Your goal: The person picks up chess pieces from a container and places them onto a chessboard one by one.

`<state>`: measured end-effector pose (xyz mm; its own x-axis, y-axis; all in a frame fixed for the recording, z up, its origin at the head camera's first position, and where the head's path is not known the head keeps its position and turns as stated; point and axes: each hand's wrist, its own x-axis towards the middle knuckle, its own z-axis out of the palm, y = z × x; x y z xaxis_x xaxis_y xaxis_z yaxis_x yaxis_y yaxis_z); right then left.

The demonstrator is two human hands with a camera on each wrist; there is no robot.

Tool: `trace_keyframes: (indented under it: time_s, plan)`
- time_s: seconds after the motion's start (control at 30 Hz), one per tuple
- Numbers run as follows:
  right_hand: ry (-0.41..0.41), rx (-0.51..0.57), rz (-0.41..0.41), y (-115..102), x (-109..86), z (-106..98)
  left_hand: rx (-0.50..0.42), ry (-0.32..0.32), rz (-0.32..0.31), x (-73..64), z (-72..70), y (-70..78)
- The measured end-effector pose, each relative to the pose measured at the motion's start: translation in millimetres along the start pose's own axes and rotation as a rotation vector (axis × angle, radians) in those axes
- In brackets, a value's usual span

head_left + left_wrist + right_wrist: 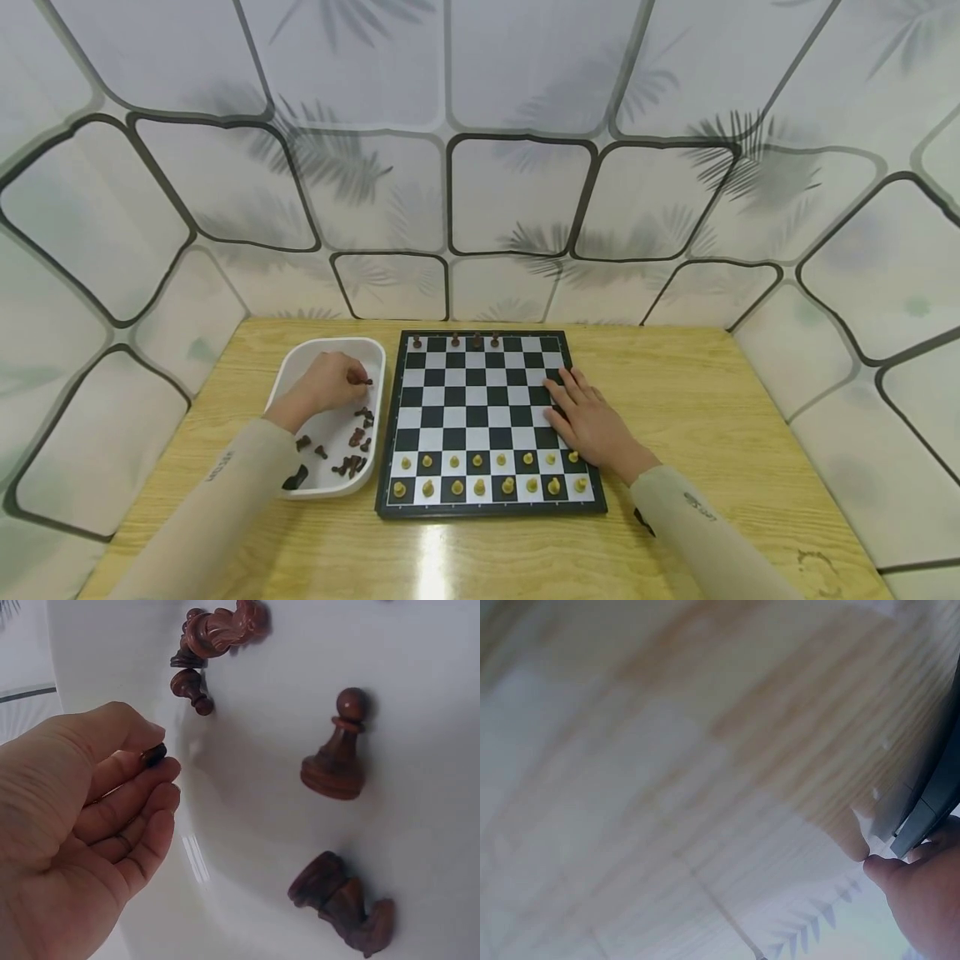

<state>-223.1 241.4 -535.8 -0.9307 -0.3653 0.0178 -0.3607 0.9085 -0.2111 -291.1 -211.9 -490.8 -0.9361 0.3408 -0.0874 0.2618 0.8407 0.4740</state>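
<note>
Both hands are at the desk (675,400), the left over the tub and the right on the chessboard. We see the left hand (328,388) closed in a pinch: thumb and fingertips hold a dark chess piece (154,755), of which only a small rounded end shows in the left wrist view; the remaining fingers curl loosely beneath. In the head view, we find this piece just inside the right wall of the white tub (337,342). The right hand (588,417) lies palm down, its fingers extended and somewhat apart, across the right edge of the chessboard (497,396); we see nothing in its grasp. The right wrist view shows it only in part, at the dark rim of the board.

Inside the tub, we note several loose brown pieces lying on their sides. Among those nearest the left hand, we distinguish a pawn (343,746), a knight (345,900) and a smaller pawn (193,690) near another, redder knight (221,630).

On the board, we count sixteen yellow pieces (507,485), set upright in the two rows nearest the person, and four brown pieces (477,341) in the farthest row, toward its left side. The tub stands just to the left of the board. Behind the desk, we observe a pale wall covering (517,196) patterned with stone outlines and grey leaves.
</note>
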Motion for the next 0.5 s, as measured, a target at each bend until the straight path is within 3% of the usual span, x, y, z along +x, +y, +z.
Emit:
trace_keyframes:
  time_s: [0.27,0.5]
  plan:
    - [-0.002,-0.002,0.001,0.4,0.0,0.3,0.004,0.102,0.011,-4.2,-8.3,0.4]
    - [-0.007,-0.002,0.005,0.6,0.1,1.2,-0.012,0.171,-0.017,-8.3,-18.1,-1.9]
